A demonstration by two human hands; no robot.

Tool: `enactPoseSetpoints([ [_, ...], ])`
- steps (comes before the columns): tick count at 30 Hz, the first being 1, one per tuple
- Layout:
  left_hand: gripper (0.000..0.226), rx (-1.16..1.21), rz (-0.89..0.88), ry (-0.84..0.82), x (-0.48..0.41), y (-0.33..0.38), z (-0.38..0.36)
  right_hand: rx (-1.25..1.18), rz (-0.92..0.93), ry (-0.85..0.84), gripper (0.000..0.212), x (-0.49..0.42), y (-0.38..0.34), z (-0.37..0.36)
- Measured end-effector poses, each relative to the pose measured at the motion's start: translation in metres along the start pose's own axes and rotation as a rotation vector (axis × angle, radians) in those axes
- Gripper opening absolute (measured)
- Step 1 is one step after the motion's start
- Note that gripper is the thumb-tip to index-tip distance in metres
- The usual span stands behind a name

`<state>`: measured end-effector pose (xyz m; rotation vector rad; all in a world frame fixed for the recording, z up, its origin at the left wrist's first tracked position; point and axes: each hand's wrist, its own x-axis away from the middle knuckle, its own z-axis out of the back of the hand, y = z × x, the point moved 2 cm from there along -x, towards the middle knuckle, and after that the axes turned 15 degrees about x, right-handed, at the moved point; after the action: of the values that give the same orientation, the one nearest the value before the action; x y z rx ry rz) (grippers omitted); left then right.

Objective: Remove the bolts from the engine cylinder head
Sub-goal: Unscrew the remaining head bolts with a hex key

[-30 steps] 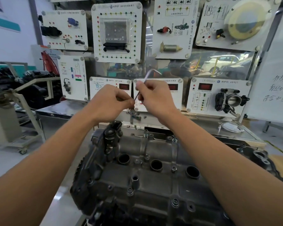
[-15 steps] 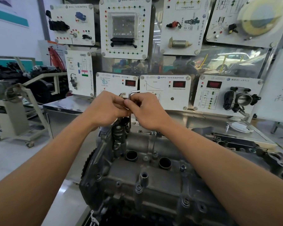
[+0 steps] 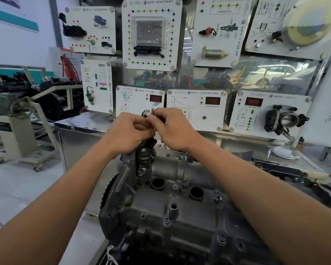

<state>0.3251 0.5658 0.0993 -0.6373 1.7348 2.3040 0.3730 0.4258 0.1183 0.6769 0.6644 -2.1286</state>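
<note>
The grey engine cylinder head [image 3: 180, 213] fills the lower middle, with several bolts [image 3: 166, 221] still seated along its cover. Both hands meet above its far left end, over a dark upright fitting [image 3: 144, 155]. My left hand [image 3: 128, 131] and my right hand [image 3: 172, 129] both pinch a thin L-shaped hex key [image 3: 154, 106], whose bent top sticks up above my fingers. Its lower tip is hidden behind my hands.
A steel bench [image 3: 237, 148] stands just behind the engine, carrying white trainer panels [image 3: 196, 109] and a throttle body [image 3: 287, 119]. A white mask [image 3: 281, 151] lies on the bench at right. At left stands a wheeled engine stand [image 3: 17, 138] on the floor.
Both hands came down from chest height with the hex key and now hold it upright over the head's far left end. The view has shifted slightly.
</note>
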Motion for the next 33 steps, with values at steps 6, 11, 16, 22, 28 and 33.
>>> enactPoseSetpoints([
  [6, 0.018, -0.008, -0.023, 0.011, 0.001, -0.005, -0.006, 0.029, 0.055, 0.005, 0.031, 0.000, 0.001, 0.000],
  [11, 0.014, -0.075, -0.048, 0.040, 0.000, -0.005, -0.007, 0.010, 0.036, 0.013, 0.031, 0.002, 0.003, -0.001],
  [16, 0.011, -0.160, -0.043, 0.086, -0.001, -0.002, -0.010, -0.074, -0.132, 0.168, 0.034, -0.001, 0.001, 0.002],
  [22, 0.008, -0.112, -0.012, 0.103, 0.002, -0.002, -0.010, -0.076, -0.139, 0.249, 0.026, -0.008, -0.006, 0.008],
  [28, 0.007, -0.116, -0.022, 0.132, 0.001, -0.003, -0.012, -0.060, -0.091, 0.243, 0.020, -0.009, -0.006, 0.007],
  [33, 0.013, -0.144, -0.024, 0.179, 0.001, -0.003, -0.014, -0.044, -0.057, 0.227, 0.015, -0.009, -0.007, 0.006],
])
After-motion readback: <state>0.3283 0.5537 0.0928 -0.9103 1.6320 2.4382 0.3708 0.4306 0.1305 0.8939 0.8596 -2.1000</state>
